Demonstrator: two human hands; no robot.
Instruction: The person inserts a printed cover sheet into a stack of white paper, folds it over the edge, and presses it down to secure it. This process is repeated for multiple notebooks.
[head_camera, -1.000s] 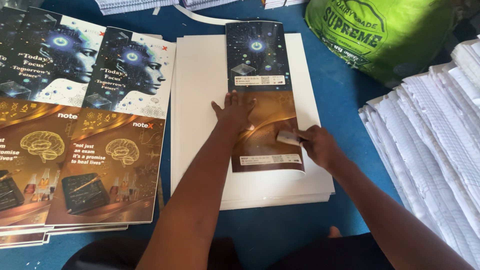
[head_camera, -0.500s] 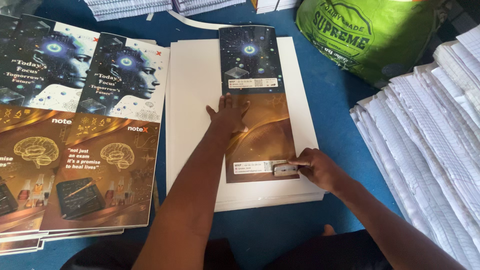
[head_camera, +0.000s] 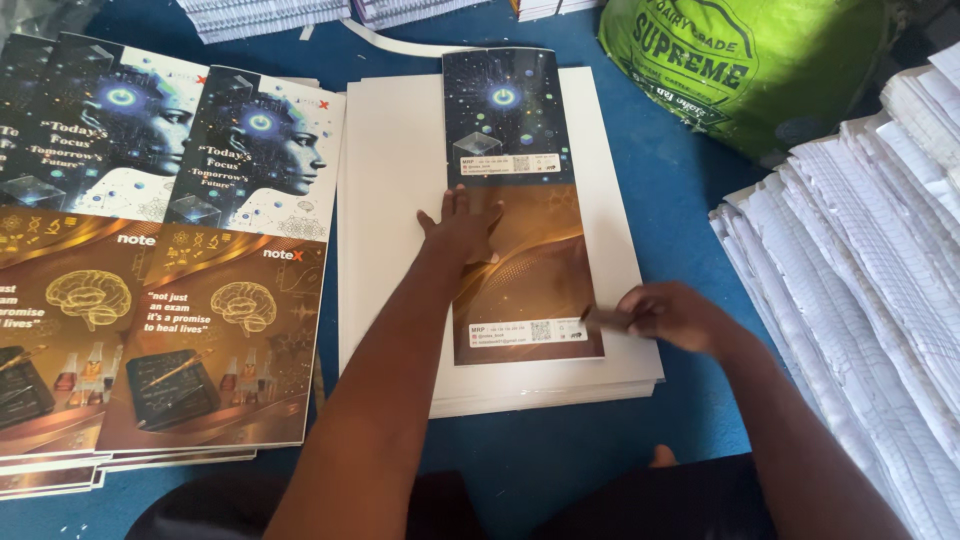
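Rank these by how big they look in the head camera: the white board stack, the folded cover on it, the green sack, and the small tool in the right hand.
1. White board stack
2. Green sack, though it is cut off by the frame edge, so its rank against the stack is unsure
3. Folded cover
4. Small tool in the right hand

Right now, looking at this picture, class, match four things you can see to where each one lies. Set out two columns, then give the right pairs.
1. folded dark printed cover sheet
2. green plastic sack
3. white ruled paper bundles
4. stack of uncut printed covers

A. far left of the blue surface
B. top right corner
C. on the plain white card stack
D. along the right edge

Pairs: 1-C, 2-B, 3-D, 4-A
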